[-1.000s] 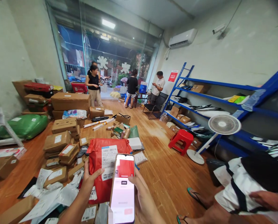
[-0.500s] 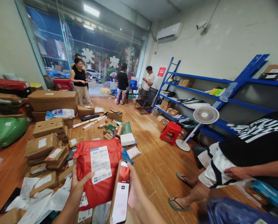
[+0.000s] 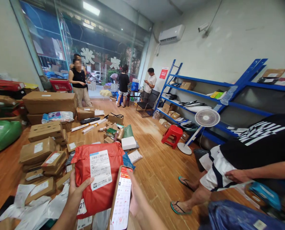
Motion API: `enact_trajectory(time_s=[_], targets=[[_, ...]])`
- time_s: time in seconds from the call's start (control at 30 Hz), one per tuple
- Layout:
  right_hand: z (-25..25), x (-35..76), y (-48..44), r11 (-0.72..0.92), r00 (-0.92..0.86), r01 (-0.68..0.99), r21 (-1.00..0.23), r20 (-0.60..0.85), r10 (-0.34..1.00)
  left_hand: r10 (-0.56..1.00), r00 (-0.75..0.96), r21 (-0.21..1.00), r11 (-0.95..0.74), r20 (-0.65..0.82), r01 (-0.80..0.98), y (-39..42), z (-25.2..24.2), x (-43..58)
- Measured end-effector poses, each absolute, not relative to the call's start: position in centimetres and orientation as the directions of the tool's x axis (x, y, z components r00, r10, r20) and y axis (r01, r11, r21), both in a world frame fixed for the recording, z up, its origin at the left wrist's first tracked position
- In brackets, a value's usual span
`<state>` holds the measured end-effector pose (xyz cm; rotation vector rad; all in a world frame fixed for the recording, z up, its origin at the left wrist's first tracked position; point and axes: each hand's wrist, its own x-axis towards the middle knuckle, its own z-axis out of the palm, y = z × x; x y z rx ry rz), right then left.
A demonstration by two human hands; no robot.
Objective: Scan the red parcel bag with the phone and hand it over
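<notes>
A red plastic parcel [image 3: 85, 166] with a white shipping label [image 3: 101, 171] is in my left hand [image 3: 78, 188], whose thumb lies across its front near the label. My right hand [image 3: 134, 195] wraps round a smartphone [image 3: 121, 201] held upright beside the parcel's right edge. The lit screen has a red band at the top and rows of small icons below. Under the parcel, part of a labelled carton and some clear plastic wrap show. My fingers behind the parcel and the phone are hidden.
Stacked cartons [image 3: 39, 150] and white mailers [image 3: 37, 207] cover the floor at left. A red stool [image 3: 172, 135], a white fan [image 3: 207, 118] and blue shelving [image 3: 202, 80] stand at right. A person in black [image 3: 264, 137] is close on the right; several people are near the glass front.
The phone screen has switched from a mostly white page to rows of icons under a red band. My view has shifted slightly right; both hands keep their hold.
</notes>
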<state>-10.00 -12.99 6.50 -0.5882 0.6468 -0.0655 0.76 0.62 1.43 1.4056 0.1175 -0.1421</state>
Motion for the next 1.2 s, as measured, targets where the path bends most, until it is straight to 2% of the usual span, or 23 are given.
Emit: enact_trajectory(time_s=[0.07,0.27,0.37,0.53,0.67,0.77,0.93,1.0,1.2], targets=[[6.8,-10.5,-13.2,0.855,0.874,-0.103,-0.508,-0.456,-0.166,-0.026,0.982,0.967,0.173,-0.185,0.187,0.6,1.3,0.8],[6.5,-12.7,-14.0,0.885,0.965,-0.012,-0.466,-0.236,-0.111,0.003,0.982,0.97,0.156,-0.188,0.185,0.8,1.1,0.7],[6.6,-13.6,-13.9,0.868,0.983,0.004,-0.497,-0.158,-0.095,-0.004,0.98,0.965,0.174,-0.201,0.198,1.1,0.7,0.8],[7.8,-14.3,-13.8,0.706,0.97,-0.017,-0.708,-0.182,-0.159,-0.016,0.978,0.962,0.175,-0.208,0.207,1.6,0.3,0.9],[8.1,-14.4,-13.8,0.623,0.961,0.023,-0.782,-0.154,-0.229,-0.033,0.978,0.961,0.184,-0.205,0.207,1.6,0.6,0.7],[7.9,-14.5,-13.6,0.631,0.952,0.038,-0.775,-0.164,-0.259,-0.037,0.978,0.956,0.208,-0.206,0.209,1.5,0.9,0.5],[8.1,-14.6,-13.5,0.725,0.939,0.028,-0.688,-0.23,-0.255,-0.05,0.977,0.953,0.212,-0.209,0.215,1.5,1.2,0.4],[8.2,-14.6,-13.5,0.716,0.923,0.03,-0.697,-0.256,-0.288,-0.058,0.974,0.949,0.219,-0.219,0.227,1.5,1.3,0.4],[8.4,-14.8,-13.3,0.674,0.949,0.053,-0.737,-0.173,-0.264,-0.039,0.98,0.96,0.198,-0.197,0.2,1.5,1.3,0.5]])
